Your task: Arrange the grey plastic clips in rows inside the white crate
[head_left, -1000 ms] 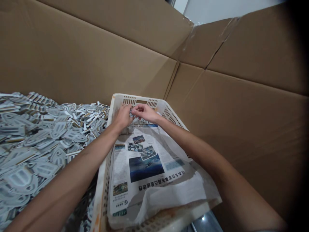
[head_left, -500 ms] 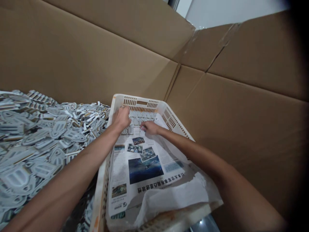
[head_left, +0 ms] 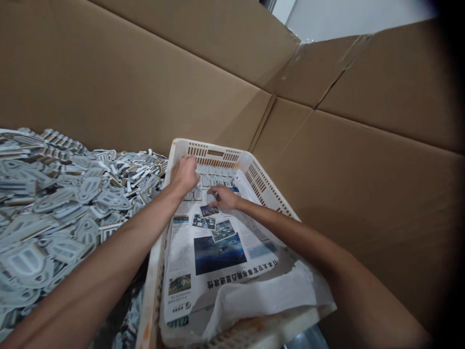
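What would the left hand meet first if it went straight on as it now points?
Probably the slotted far wall of the white plastic crate; depth near the left hand is unclear.

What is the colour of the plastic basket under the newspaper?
The basket is off-white, stained orange-brown in places; the head view shows it.

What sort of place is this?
Probably a workshop or factory: there's a big heap of similar flat grey-and-white parts, a plastic crate lined with newspaper and holding small pieces in rows, and tall cardboard panels behind.
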Demonstrator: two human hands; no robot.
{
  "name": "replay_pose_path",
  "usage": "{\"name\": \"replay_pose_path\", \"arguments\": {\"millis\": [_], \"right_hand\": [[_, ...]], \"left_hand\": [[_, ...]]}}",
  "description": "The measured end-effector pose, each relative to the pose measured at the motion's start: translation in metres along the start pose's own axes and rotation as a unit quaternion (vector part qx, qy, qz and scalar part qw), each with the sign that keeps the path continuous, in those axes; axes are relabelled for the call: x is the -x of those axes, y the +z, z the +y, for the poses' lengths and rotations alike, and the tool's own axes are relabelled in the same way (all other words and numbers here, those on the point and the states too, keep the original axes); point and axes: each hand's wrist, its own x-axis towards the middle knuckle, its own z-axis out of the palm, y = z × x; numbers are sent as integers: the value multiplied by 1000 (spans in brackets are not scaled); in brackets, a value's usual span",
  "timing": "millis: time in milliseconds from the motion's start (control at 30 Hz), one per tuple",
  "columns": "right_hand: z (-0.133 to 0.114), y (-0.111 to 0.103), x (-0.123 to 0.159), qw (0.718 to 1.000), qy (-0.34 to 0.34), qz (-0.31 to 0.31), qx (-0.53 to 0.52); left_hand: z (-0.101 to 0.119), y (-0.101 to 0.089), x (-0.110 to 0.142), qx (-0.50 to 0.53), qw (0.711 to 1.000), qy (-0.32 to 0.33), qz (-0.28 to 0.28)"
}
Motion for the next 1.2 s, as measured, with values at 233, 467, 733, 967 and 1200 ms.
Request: {"name": "replay_pose_path", "arguments": {"millis": [233, 467, 733, 967, 1200], "right_hand": [[2, 5, -17, 1000, 5, 15, 0], [-5, -2, -20, 1000, -8, 7, 14], [-1, -5, -22, 1000, -22, -4, 15], [-47, -7, -32, 993, -83, 37, 78], [-90, 18, -43, 991, -82, 16, 105]], "left_hand": [[2, -4, 1, 8, 1000, -4, 9], [0, -1, 0, 8, 1000, 0, 19], [-1, 0, -3, 44, 998, -9, 50], [2, -8, 0, 79, 986, -33, 142], [0, -6, -2, 72, 987, -36, 143]]}}
